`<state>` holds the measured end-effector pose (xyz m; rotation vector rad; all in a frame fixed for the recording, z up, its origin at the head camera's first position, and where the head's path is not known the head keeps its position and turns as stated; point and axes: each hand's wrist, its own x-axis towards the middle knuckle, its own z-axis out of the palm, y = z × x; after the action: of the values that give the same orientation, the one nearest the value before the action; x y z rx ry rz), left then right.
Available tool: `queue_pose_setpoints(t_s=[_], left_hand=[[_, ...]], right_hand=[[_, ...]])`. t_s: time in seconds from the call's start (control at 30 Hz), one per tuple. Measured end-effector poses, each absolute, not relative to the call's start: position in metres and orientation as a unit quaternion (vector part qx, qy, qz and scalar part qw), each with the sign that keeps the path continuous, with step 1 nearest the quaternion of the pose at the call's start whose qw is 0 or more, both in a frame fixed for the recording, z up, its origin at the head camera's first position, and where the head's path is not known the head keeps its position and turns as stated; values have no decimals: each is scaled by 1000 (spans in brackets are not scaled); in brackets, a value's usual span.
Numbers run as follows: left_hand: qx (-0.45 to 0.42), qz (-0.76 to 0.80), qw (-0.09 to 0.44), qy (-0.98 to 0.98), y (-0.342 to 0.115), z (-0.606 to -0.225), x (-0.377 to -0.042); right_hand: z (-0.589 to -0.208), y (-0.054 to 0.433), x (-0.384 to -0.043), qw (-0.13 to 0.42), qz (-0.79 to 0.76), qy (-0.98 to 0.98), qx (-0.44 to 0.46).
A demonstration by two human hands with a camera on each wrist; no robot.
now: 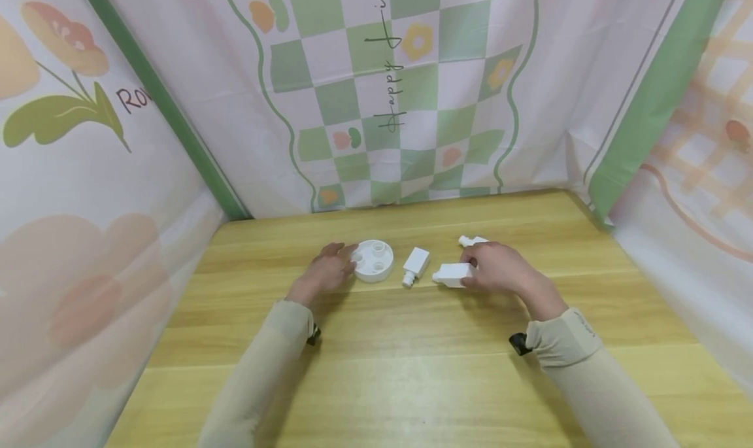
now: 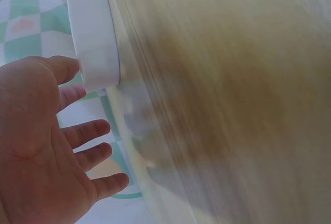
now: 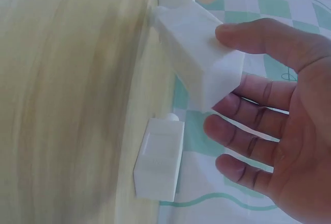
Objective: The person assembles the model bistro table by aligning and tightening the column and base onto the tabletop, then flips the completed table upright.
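A round white base [image 1: 373,271] with several raised sockets lies on the table. My left hand [image 1: 331,269] is at its left side, with thumb and forefinger touching the rim and the other fingers spread loosely, as the left wrist view shows. My right hand [image 1: 500,268] pinches a white rectangular block with a threaded end [image 3: 199,50] between thumb and fingers, tilted, its threaded end pointing left in the head view. A second such block [image 1: 417,261] lies between the base and the held one. Behind the right hand is a third block [image 1: 472,241], partly hidden by it.
The wood-grain table [image 1: 376,369] stretches toward me in front of the parts. A checked green-and-white curtain [image 1: 406,95] hangs along its back edge. More printed cloth hangs at the left and right sides.
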<state>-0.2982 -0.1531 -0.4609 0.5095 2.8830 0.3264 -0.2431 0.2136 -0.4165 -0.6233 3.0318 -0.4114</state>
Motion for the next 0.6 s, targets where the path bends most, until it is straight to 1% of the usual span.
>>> queue_pose_setpoints(t_s=[0.2, 0.4, 0.6], left_hand=[[173, 106, 95, 975, -153, -462, -299], [167, 111, 103, 974, -152, -464, -300], [167, 112, 101, 974, -153, -465, -300]], right_hand=[[-413, 212, -244, -14, -134, 970, -204], [-412, 211, -247, -23, -150, 967, -203], [-408, 208, -249, -28, -151, 966, -207]])
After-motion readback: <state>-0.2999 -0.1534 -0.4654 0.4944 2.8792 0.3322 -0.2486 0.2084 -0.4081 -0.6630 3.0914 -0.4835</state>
